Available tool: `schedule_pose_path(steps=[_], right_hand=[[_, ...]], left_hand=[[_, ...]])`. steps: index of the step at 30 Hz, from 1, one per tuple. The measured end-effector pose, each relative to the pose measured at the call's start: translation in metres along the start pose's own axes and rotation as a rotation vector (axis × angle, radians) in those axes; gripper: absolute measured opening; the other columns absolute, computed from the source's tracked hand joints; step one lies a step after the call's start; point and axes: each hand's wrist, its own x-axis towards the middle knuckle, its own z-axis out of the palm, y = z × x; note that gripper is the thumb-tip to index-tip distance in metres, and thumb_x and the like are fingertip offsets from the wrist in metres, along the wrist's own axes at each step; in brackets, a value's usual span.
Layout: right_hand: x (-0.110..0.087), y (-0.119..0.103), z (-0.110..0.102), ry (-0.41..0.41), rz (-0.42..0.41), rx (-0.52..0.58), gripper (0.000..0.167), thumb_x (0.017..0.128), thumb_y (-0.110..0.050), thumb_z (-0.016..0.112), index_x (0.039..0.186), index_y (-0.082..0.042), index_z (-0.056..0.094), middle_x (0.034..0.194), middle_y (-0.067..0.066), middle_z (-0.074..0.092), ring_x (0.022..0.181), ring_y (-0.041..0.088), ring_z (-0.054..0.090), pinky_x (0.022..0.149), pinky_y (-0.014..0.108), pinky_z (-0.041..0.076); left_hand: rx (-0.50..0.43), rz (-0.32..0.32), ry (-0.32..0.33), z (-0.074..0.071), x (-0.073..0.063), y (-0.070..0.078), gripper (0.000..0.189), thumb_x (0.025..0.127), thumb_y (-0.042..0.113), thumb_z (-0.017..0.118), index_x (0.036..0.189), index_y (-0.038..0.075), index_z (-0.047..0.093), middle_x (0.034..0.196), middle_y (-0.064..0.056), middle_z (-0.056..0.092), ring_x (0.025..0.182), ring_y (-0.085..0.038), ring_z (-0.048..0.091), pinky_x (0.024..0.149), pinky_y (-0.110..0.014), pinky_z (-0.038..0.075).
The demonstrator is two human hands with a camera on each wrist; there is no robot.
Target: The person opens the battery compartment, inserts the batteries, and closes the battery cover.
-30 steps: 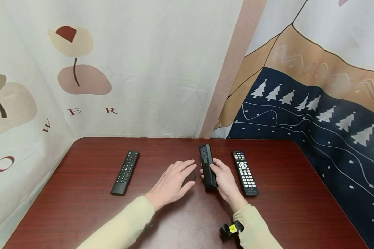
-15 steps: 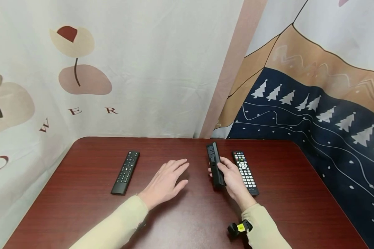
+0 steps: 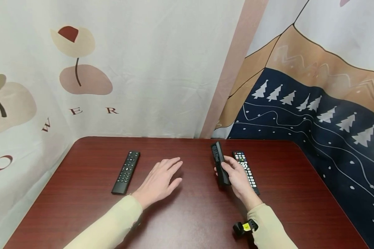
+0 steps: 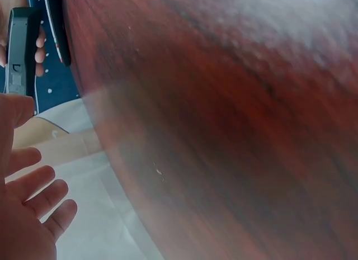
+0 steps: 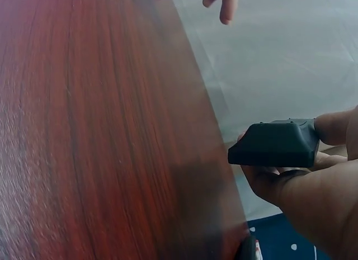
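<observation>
My right hand point(image 3: 239, 178) grips a black remote control point(image 3: 220, 163), back side showing, held above the table with its far end leaning slightly left. In the right wrist view the near end of this remote point(image 5: 273, 151) faces the camera, thumb on one side and fingers beneath. Just right of it, partly hidden by the right hand, lies a second remote with white buttons point(image 3: 251, 180). Over the table's middle my left hand point(image 3: 157, 181) hovers with fingers extended, holding nothing. A third, dark remote with small buttons point(image 3: 125, 173) lies left of that hand.
The reddish-brown table point(image 3: 193, 221) has rounded far corners. A pale curtain with printed shapes point(image 3: 149, 69) hangs behind it, and a navy curtain with white trees point(image 3: 299, 124) hangs to the right. A small black device point(image 3: 245, 227) is strapped at the right wrist.
The right hand has carried the held remote to the right, now covering part of the white-buttoned one. My left hand has drifted left, away from it. Both lying remotes stay put.
</observation>
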Motion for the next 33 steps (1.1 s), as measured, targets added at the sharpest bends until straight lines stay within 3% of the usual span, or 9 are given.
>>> schedule_pose_path(steps=[6,20,33], right_hand=[[-0.001,-0.002,-0.006,0.019,-0.005,-0.019,0.04,0.109,-0.009,0.045,0.148,0.0,0.048,0.132,0.029,0.057,0.106,0.029,0.067,0.083,0.027,0.056],[-0.005,-0.01,-0.029,0.081,-0.007,-0.046,0.042,0.107,-0.009,0.052,0.147,0.004,0.047,0.116,0.017,0.064,0.095,0.018,0.07,0.076,0.024,0.056],[-0.011,-0.012,-0.053,0.094,0.024,-0.149,0.046,0.109,-0.015,0.052,0.151,0.001,0.044,0.121,0.014,0.061,0.099,0.014,0.066,0.078,0.024,0.054]], left_hand=[[0.019,-0.012,0.009,-0.002,-0.002,-0.006,0.054,0.094,0.026,0.073,0.141,0.002,0.061,0.147,-0.015,0.057,0.128,-0.032,0.056,0.102,-0.051,0.046],[0.061,-0.052,0.032,-0.008,-0.007,-0.021,0.055,0.095,0.027,0.072,0.141,0.0,0.06,0.146,-0.017,0.057,0.126,-0.035,0.056,0.098,-0.05,0.046],[0.097,-0.079,0.036,-0.012,-0.01,-0.034,0.057,0.095,0.03,0.071,0.142,0.0,0.059,0.146,-0.018,0.057,0.127,-0.036,0.056,0.097,-0.051,0.046]])
